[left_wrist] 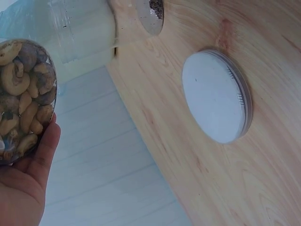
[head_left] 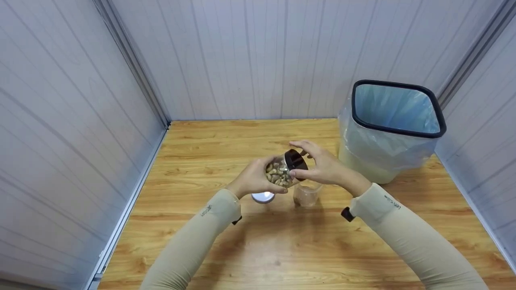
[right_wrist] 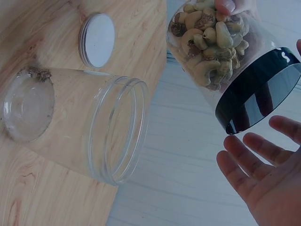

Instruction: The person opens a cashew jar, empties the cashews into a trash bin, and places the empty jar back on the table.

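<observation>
My left hand [head_left: 252, 177] grips a clear plastic jar [right_wrist: 207, 44] of cashews round its body. Tilted to the right, the jar is held above the table, its black screw lid [head_left: 295, 159] in place. Around that lid my right hand [head_left: 323, 164] spreads its fingers, thumb near the lid's lower edge. In the right wrist view the fingers [right_wrist: 249, 155] are loosely extended beside the lid; whether they touch it I cannot tell. Below stands an open clear jar [right_wrist: 70, 117] with dark crumbs at its bottom. A round white lid [left_wrist: 214, 96] lies on the table beside it.
A bin [head_left: 365, 153] with a black rim and a translucent liner stands at the back right of the wooden table [head_left: 193, 161]. White panel walls [head_left: 242, 60] close off the back and both sides.
</observation>
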The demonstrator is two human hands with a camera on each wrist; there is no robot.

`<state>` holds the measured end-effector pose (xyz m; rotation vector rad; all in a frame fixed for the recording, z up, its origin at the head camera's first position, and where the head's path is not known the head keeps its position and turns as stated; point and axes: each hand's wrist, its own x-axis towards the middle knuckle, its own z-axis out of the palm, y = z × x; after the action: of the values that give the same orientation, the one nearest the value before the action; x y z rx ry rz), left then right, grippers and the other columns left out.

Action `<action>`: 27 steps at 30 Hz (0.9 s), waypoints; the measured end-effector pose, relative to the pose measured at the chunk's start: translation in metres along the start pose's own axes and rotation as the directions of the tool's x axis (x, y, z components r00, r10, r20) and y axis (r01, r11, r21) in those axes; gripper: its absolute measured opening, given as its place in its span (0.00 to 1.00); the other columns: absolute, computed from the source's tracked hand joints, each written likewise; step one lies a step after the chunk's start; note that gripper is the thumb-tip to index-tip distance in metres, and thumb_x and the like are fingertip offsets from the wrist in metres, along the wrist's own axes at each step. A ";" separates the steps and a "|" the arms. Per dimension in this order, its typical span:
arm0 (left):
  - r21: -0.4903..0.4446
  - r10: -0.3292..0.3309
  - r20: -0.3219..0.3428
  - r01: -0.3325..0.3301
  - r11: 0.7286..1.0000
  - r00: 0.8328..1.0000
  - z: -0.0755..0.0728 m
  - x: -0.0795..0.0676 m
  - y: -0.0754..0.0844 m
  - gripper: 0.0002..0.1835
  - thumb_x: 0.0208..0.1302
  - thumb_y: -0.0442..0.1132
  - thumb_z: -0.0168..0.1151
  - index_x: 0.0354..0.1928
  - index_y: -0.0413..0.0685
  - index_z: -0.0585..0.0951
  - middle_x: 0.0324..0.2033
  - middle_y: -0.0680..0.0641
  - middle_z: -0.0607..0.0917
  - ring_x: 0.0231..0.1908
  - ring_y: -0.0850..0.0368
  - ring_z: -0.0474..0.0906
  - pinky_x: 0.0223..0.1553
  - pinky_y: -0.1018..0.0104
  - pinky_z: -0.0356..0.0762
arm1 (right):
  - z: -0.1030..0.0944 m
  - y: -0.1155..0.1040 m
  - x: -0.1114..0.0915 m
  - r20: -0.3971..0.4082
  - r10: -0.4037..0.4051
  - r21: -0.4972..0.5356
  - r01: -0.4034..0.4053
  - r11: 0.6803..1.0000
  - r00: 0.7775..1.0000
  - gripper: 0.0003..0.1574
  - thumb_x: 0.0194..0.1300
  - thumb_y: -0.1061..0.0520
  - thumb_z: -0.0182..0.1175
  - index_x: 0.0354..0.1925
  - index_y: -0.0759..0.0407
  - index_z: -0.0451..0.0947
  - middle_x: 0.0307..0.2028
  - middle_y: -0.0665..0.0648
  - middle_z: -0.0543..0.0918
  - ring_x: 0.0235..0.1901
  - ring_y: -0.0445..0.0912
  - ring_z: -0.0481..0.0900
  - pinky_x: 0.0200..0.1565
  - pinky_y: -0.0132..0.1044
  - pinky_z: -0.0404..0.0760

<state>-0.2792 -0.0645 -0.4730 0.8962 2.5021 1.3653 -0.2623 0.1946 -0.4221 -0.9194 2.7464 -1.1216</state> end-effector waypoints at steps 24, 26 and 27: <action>0.045 0.023 -0.019 -0.022 0.999 1.000 -0.001 0.001 0.003 0.51 0.45 0.49 0.90 0.74 0.50 0.78 0.60 0.48 0.88 0.54 0.56 0.86 0.59 0.59 0.86 | -0.001 0.000 0.001 0.015 0.111 -0.012 -0.111 0.994 0.994 0.40 0.75 0.36 0.66 0.75 0.54 0.74 0.50 0.62 0.86 0.38 0.51 0.81 0.40 0.42 0.82; 0.048 0.026 -0.019 -0.025 0.999 0.999 -0.001 0.001 0.003 0.50 0.45 0.49 0.90 0.74 0.50 0.78 0.60 0.48 0.88 0.54 0.56 0.86 0.59 0.59 0.86 | -0.002 0.000 0.001 0.030 0.104 -0.011 -0.104 0.995 0.994 0.41 0.75 0.38 0.67 0.76 0.55 0.73 0.52 0.63 0.86 0.39 0.51 0.81 0.40 0.42 0.82; 0.049 0.028 -0.019 -0.027 0.998 0.999 -0.001 0.000 0.003 0.50 0.45 0.49 0.90 0.74 0.50 0.78 0.60 0.48 0.88 0.54 0.56 0.86 0.59 0.59 0.86 | -0.002 0.000 0.001 0.040 0.098 -0.010 -0.098 0.995 0.994 0.42 0.75 0.39 0.68 0.77 0.56 0.72 0.53 0.64 0.85 0.39 0.50 0.81 0.41 0.42 0.83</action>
<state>-0.2786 -0.0637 -0.4700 0.9342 2.5569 1.3333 -0.2634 0.1958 -0.4203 -0.7892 2.7323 -1.0656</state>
